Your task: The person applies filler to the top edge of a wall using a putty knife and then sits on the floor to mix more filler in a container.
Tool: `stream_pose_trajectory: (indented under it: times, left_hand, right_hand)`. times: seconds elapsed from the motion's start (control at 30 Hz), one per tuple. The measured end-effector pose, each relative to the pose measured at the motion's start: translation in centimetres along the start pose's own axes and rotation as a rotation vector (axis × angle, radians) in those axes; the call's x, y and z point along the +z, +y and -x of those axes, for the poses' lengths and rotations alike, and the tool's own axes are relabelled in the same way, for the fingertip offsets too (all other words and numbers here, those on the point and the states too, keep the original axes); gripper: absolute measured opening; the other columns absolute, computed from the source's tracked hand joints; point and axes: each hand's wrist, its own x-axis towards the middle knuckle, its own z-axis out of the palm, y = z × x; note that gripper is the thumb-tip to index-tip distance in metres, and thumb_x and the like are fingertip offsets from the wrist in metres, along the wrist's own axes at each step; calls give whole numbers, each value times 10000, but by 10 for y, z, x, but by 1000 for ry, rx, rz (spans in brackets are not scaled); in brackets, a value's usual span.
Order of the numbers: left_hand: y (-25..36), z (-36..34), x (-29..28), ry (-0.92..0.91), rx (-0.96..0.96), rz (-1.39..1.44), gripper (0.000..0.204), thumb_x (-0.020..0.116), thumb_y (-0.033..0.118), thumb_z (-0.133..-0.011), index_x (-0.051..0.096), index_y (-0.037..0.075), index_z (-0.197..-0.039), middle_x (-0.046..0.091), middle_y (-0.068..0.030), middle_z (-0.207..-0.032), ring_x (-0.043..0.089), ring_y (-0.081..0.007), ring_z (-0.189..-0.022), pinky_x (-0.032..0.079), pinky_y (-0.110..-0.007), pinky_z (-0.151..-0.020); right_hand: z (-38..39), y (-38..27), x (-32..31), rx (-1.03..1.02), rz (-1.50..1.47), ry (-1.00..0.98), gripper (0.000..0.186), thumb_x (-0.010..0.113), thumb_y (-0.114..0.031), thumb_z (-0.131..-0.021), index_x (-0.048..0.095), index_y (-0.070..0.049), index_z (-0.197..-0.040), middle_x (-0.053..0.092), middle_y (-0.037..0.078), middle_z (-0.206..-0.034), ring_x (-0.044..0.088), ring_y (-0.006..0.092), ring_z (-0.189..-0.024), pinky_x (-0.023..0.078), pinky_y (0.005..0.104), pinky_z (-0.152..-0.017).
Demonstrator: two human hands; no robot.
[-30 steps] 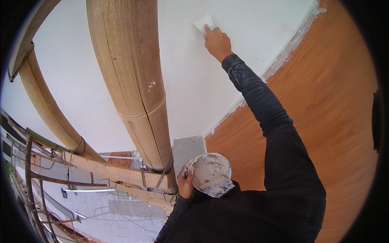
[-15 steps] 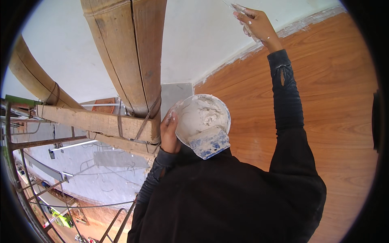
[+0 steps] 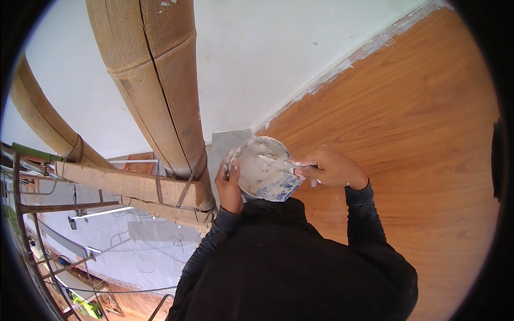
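While the left hand (image 3: 230,188) supports it at its left edge, the tub (image 3: 279,143), round and pale with some blue on the outer side, sits just in front of the person's chest. Left grip: clamped on the tub, thumb over the left edge, fingers along the outer wall, whitish smears on the fingertips. Contents: white paste (image 3: 254,165), spread thick across the inside and heaped near the upper edge. Right hand (image 3: 335,168): just beyond the right edge of the tub, knuckles up, fingers closed together on the handle of a putty knife (image 3: 277,161), white specks on the fingers. The knife lies to the left of that grip, its blade reaching in across the right edge and over the paste; how deep the blade sits cannot be told. One flat plate (image 3: 278,186), blue and paste-coated, set across the lower right edge of the tub, just below the knife; contact between the two cannot be made out. Clothing: one black jacket (image 3: 294,262), cuffs dusty. Surroundings: one white wall (image 3: 241,69); one orange-brown wood panel (image 3: 423,134), with a rough white strip (image 3: 369,50) along its upper left edge, where it meets the wall; two bamboo poles (image 3: 160,91), the thicker one nearer the tub; one wooden beam (image 3: 128,182), tied near the foot of the thicker pole.
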Motion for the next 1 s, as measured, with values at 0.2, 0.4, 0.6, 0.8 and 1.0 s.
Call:
stream_pose_trajectory:
  times: [0.2, 0.4, 0.6, 0.8, 1.0]
  left_hand:
    - [-7, -2, 6, 30, 98, -99, 380, 592, 171, -962, 553, -69, -1255, 619, -132, -1186, 553, -172, -1078, 422, -299, -962]
    - [-23, -6, -2, 36, 210, -260, 360, 593, 181, -962, 578, -67, -1224, 629, -144, -1183, 562, -180, -1085, 428, -315, -964]
    - [-40, -7, -7, 50, 142, -197, 365, 610, 196, -954, 588, -65, -1209, 648, -140, -1144, 580, -179, -1055, 446, -312, -942]
    - [-53, -13, -12, 54, 135, -218, 360, 596, 200, -962, 593, -66, -1204, 650, -123, -1122, 578, -161, -1029, 456, -301, -923]
    - [-47, -14, -4, 0, 141, -198, 371, 580, 205, -969, 580, -65, -1224, 641, -119, -1137, 573, -164, -1040, 450, -297, -923]
  right_hand:
    - [-35, -1, 36, -74, 646, 302, 162, 557, -102, -840, 675, -7, -898, 619, 194, -680, 624, 377, -637, 461, 473, -537]
    - [-48, 7, 57, -135, 690, 186, 97, 619, -66, -719, 647, 15, -765, 617, 209, -667, 624, 383, -630, 455, 483, -533]
    - [-48, 7, 59, -179, 752, 86, 43, 633, -48, -655, 646, -8, -647, 627, 194, -663, 638, 368, -634, 469, 454, -530]
    - [-39, 13, 63, -117, 745, -99, 60, 626, -53, -665, 660, -4, -671, 631, 197, -675, 635, 371, -635, 463, 460, -526]
    - [-25, 23, 32, -120, 619, -53, 154, 601, -63, -721, 680, -2, -839, 637, 196, -707, 639, 372, -681, 477, 466, -573]
